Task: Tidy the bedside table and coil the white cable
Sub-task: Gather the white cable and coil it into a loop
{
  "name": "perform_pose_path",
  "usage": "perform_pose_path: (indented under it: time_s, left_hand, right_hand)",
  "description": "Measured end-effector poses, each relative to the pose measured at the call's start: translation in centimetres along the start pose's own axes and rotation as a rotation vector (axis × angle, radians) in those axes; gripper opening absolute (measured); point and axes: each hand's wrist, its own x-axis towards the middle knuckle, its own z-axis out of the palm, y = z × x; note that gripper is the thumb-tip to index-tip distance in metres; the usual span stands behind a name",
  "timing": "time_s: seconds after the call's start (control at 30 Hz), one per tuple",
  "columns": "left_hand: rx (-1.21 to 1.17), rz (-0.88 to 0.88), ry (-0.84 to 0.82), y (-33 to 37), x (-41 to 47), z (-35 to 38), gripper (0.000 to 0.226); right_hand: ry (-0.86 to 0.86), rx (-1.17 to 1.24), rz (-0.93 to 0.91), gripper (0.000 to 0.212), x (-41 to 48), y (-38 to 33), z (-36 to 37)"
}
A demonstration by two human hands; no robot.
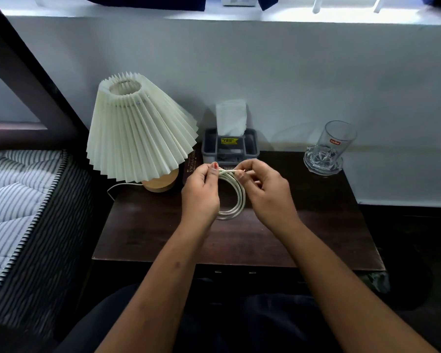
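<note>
The white cable [237, 197] hangs in a round coil of several loops above the dark wooden bedside table [303, 225]. My left hand [201, 192] pinches the top of the coil between thumb and fingers. My right hand [265, 192] pinches the cable's loose end at the top of the coil, close to my left thumb. Part of the coil's left side is hidden behind my left hand.
A pleated white lamp [138, 128] stands at the table's back left, its cord trailing left. A grey organiser with a tissue [231, 146] sits at the back centre, a dark case [190, 164] beside it. A clear glass [336, 141] on a coaster is at the back right. A striped mattress [18, 207] lies to the left.
</note>
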Motion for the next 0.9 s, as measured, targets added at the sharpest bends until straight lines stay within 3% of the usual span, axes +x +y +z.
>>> perform_pose_path:
  time_s: [0.07,0.2,0.47,0.67,0.8,0.9]
  left_hand:
    - [-0.006,-0.034,-0.067,0.1,-0.2,0.2,0.027]
    - [-0.071,-0.050,-0.167,0.6,-0.5,0.2,0.028]
    - [0.032,0.091,-0.236,1.1,-0.9,0.2,0.018]
    - [0.110,0.178,-0.262,1.5,-1.2,0.3,0.024]
    - [0.254,0.221,-0.264,1.0,-1.3,0.0,0.033]
    - [0.204,0.172,-0.293,0.6,-1.5,0.1,0.033]
  right_hand:
    - [0.079,-0.099,-0.094,0.006,0.1,0.0,0.0]
    - [0.156,-0.043,-0.170,0.006,0.0,-0.1,0.3]
    - [0.331,0.137,-0.114,0.007,0.3,0.1,0.5]
    - [0.383,0.189,-0.161,0.009,0.6,0.2,0.5]
    - [0.531,0.392,-0.010,0.020,1.7,0.1,-1.1]
    - [0.576,0.466,0.091,0.020,2.5,0.6,-3.4]
